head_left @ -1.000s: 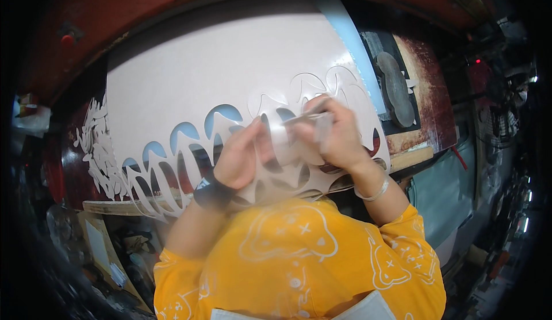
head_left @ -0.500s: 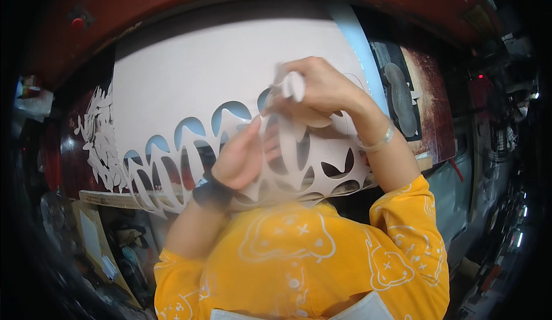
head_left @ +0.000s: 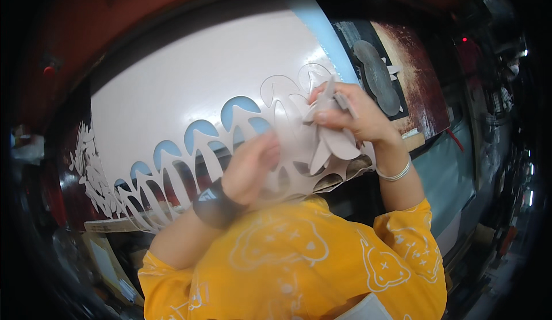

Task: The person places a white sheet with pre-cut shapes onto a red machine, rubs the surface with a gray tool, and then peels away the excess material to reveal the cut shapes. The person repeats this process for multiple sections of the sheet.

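Note:
A large pale pinkish sheet (head_left: 190, 78) lies before me, its near part cut through with rows of curved, leaf-shaped openings. My right hand (head_left: 353, 113) is closed round a bunch of pale cut-out pieces (head_left: 333, 139) that fan out in several directions. It hovers over the sheet's near right part, by outlines scored but still filled in. At the sheet's near edge is my left hand (head_left: 253, 165), its fingers smeared by motion. Whether that hand pinches the sheet or anything else is hidden by the blur.
To the left lies a heap of pale cut pieces (head_left: 92, 176). A grey sole-shaped block (head_left: 376, 78) rests on a dark board at the right. Light blue material (head_left: 325, 33) shows under the sheet. A red machine beam (head_left: 172, 4) spans the far side.
My right hand has moved right and nearer, and the bunch of pieces now shows fully in it. My left hand stays by the near edge. The whole view has tilted and shifted.

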Available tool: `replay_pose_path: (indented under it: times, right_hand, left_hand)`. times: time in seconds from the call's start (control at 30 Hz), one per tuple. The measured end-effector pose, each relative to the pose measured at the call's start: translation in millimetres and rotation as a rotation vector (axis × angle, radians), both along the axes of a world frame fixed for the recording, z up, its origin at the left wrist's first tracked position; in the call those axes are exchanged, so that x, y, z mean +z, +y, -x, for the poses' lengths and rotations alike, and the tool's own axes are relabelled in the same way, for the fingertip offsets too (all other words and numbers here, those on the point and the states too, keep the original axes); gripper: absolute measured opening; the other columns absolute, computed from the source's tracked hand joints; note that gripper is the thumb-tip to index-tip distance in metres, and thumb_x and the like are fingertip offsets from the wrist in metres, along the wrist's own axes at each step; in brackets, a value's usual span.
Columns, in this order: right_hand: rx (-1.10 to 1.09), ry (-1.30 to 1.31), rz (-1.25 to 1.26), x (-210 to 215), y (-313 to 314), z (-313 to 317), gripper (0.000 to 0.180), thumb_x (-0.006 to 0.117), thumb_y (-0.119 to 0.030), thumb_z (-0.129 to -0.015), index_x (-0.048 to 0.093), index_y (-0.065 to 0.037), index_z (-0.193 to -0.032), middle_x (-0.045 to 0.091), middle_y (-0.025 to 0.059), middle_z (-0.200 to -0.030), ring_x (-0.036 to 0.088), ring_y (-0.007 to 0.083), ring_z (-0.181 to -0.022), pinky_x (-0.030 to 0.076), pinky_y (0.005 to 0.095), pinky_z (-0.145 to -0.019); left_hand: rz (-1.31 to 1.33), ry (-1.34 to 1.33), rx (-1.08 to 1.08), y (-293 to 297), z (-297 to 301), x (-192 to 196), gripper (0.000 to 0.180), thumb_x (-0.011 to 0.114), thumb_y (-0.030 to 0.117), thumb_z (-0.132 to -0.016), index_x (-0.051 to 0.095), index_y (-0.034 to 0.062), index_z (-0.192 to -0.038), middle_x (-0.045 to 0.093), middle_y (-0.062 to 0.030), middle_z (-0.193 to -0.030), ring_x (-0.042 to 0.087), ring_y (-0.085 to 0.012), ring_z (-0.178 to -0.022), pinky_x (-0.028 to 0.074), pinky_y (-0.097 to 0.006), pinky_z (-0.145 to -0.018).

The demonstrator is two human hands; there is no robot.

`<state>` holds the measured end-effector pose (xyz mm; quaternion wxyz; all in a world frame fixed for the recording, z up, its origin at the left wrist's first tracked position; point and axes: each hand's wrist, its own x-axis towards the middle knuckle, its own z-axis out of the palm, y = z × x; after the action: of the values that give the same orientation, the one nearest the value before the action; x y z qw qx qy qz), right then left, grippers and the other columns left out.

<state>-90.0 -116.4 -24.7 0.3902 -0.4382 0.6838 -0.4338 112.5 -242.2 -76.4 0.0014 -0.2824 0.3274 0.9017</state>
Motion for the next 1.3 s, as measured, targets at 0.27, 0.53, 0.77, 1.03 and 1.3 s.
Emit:
replay_pose_path:
  times: [0.27,0.53,0.77,1.03,1.3]
  right_hand:
    - [0.034,0.263,-0.067,-22,-21,-31,0.04,0.072,-0.023,-0.072,0.06,0.005,-0.099,0.064,0.0255,-0.087,0.066,0.0313,-0.086,0.05,0.0315,-0.075]
    - [-0.279,-0.382,0.746,25,1,-17,0.029,0.061,-0.023,-0.082,0.056,0.001,-0.097,0.058,0.0044,-0.079,0.059,0.0114,-0.069,0.053,0.0248,-0.067]
    - [-0.113,0.278,-0.099,20,-8,-9,0.042,0.074,-0.021,-0.073,0.061,0.003,-0.105,0.064,0.0117,-0.098,0.059,0.0141,-0.079,0.048,0.0258,-0.074]
    - [-0.306,0.159,0.29,-16,1,-18,0.028,0.071,-0.021,-0.078,0.061,0.002,-0.091,0.067,0.011,-0.078,0.065,0.0169,-0.068,0.051,0.0288,-0.065]
    - [-0.111,0.124,0.612,49,-40,32,0.058,0.06,-0.032,-0.082,0.046,-0.002,-0.131,0.058,0.0024,-0.084,0.06,0.0108,-0.071,0.05,0.0205,-0.063]
  left_hand:
    - [-0.052,0.195,0.149,7,25,9,0.034,0.04,0.039,-0.1,0.056,0.0095,-0.102,0.06,-0.0033,-0.106,0.054,-0.0143,-0.104,0.04,-0.033,-0.096]
    - [-0.195,0.342,0.086,-4,24,-19,0.038,0.035,0.038,-0.101,0.055,0.0091,-0.086,0.058,-0.0066,-0.105,0.051,-0.0224,-0.112,0.038,-0.037,-0.099]
    - [-0.36,0.508,-0.054,-20,51,-45,0.045,0.033,0.036,-0.101,0.042,0.0114,-0.065,0.058,-0.0088,-0.091,0.056,-0.0264,-0.098,0.045,-0.037,-0.086]
    - [-0.133,0.152,0.098,-8,48,-4,0.028,0.039,0.032,-0.101,0.052,0.0079,-0.106,0.063,-0.0103,-0.106,0.061,-0.022,-0.102,0.051,-0.036,-0.084]
    - [-0.256,0.287,0.146,-9,46,-8,0.05,0.036,0.044,-0.099,0.039,0.0093,-0.135,0.049,-0.0138,-0.134,0.047,-0.0281,-0.124,0.042,-0.047,-0.1]
